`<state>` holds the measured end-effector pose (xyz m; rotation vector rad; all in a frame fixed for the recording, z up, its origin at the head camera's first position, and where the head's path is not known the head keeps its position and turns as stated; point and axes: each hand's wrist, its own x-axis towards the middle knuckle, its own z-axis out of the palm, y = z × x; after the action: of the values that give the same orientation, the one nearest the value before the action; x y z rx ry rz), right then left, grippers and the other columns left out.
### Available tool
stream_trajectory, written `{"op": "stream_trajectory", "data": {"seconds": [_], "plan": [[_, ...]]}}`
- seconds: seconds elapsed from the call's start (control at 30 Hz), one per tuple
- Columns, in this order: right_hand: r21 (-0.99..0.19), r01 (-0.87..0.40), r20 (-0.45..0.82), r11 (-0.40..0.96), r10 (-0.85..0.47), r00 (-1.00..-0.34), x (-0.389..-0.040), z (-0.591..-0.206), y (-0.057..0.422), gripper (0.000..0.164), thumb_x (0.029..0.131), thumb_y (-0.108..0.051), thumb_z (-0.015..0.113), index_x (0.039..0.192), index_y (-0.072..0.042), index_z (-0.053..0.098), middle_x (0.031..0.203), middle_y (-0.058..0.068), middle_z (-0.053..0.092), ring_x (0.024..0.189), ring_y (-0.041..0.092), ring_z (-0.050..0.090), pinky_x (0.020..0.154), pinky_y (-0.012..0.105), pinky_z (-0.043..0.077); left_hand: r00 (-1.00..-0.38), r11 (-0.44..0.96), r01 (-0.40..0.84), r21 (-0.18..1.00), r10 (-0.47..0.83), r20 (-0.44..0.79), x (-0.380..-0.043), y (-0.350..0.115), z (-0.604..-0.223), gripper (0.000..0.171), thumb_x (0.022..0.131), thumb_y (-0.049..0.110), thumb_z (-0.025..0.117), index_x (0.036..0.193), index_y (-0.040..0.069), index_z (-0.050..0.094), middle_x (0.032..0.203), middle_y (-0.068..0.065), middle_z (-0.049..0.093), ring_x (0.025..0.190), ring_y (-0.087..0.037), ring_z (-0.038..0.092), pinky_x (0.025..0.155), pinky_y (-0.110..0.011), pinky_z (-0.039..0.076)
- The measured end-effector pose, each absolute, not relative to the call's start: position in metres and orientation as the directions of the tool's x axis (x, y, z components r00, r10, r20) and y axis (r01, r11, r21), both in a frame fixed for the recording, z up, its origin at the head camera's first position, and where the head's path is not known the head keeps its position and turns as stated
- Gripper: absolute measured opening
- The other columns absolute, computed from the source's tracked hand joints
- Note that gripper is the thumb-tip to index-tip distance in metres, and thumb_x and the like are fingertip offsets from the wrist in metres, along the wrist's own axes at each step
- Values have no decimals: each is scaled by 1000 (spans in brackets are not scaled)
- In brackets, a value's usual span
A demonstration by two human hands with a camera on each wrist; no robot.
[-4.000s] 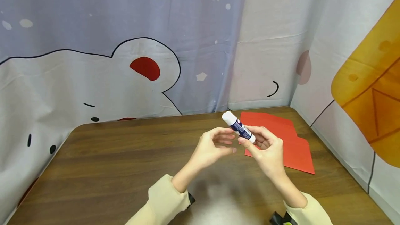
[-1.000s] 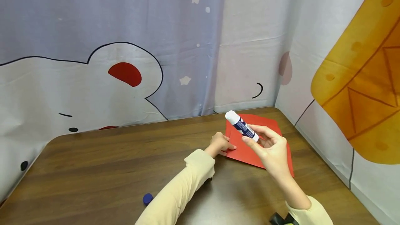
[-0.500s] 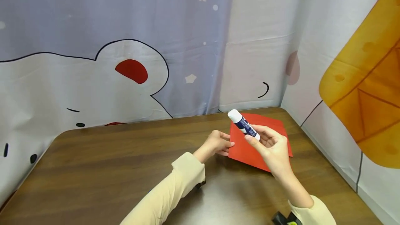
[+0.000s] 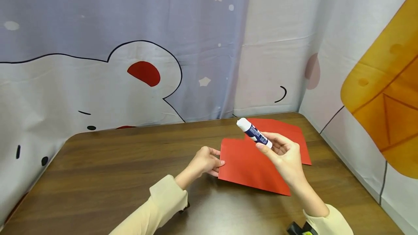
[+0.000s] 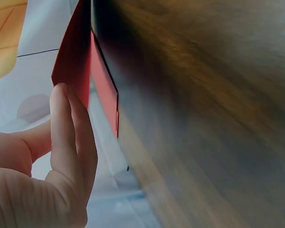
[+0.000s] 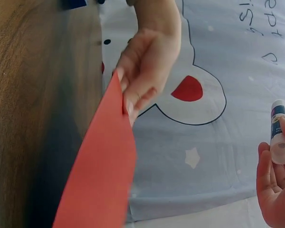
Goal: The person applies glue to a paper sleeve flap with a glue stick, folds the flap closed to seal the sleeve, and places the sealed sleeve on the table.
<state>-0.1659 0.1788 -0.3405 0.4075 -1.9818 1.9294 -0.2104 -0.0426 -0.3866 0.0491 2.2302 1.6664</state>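
My left hand (image 4: pixel 203 161) pinches the left edge of a red envelope (image 4: pixel 249 168), thumb on top and fingers beneath. The left wrist view shows this envelope (image 5: pixel 75 66) raised at an angle above the wood. A second red envelope (image 4: pixel 295 139) lies farther back, partly covered by the first envelope and the right hand. In my right hand (image 4: pixel 285 155) is an uncapped glue stick (image 4: pixel 255 133), white with a dark blue label, gripped near its lower end between thumb and fingers. Its white end tilts up and left. In the right wrist view the glue stick (image 6: pixel 278 123) appears at the right edge.
The brown wooden table (image 4: pixel 130 169) reaches back to a hanging cloth (image 4: pixel 202 46) with cartoon prints. Another printed cloth (image 4: pixel 346 148) runs along the right side. A dark blue piece (image 6: pixel 73 4) shows at the top of the right wrist view.
The left hand has reached to the envelopes, taken one by its edge and drawn it left and nearer. The right hand keeps the glue stick. A blue cap seen earlier is hidden in the head view.
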Motion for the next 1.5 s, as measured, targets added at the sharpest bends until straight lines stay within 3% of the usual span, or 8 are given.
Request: {"op": "stream_trajectory", "data": {"seconds": [0.47,0.93,1.1,1.2,1.37,1.5], "plan": [[-894,-447,446,18,-32,-894,-164,-348,180,22,83,1,70,104,7,67,93,-4,74,82,9,69,74,20,56,-958,512,-94,854,187,-218,-167,-74,-391,61,82,-6,68,136,-13,40,75,-11,68,47,-11,59,47,-30,55],[-888,-454,452,67,-47,-891,-167,-357,181,26,83,-2,72,106,9,66,96,-7,73,82,7,68,73,18,55,-968,658,-33,752,165,-188,-145,-87,-406,64,81,-5,70,138,-7,39,78,-9,55,47,-16,60,40,-27,50],[-892,-443,440,89,-55,-896,-168,-357,181,26,83,0,71,106,9,65,95,-7,73,83,7,69,73,18,55,-988,762,26,647,119,-100,-142,-84,-414,59,79,0,74,131,-5,47,93,-19,57,79,-38,62,41,-26,48],[-894,-430,427,126,-51,-903,-168,-358,181,25,83,3,70,106,9,65,93,-9,73,81,5,68,71,17,54,-994,794,53,606,102,-46,-140,-81,-418,56,77,2,75,127,-3,51,106,-26,55,87,-46,59,50,-36,53],[-897,-425,423,124,-44,-905,-168,-360,181,24,83,3,70,106,8,66,93,-9,73,80,7,69,71,17,55,-975,864,220,453,184,122,-130,-81,-420,60,77,12,76,131,2,52,125,-24,49,94,-37,59,61,-46,52],[-897,-433,429,86,-67,-901,-168,-361,183,23,83,1,70,105,9,66,94,-8,73,83,9,70,73,18,55,-915,869,402,288,369,163,-119,-83,-416,68,84,25,72,143,8,43,153,-18,32,129,-40,44,82,-52,53]]}}
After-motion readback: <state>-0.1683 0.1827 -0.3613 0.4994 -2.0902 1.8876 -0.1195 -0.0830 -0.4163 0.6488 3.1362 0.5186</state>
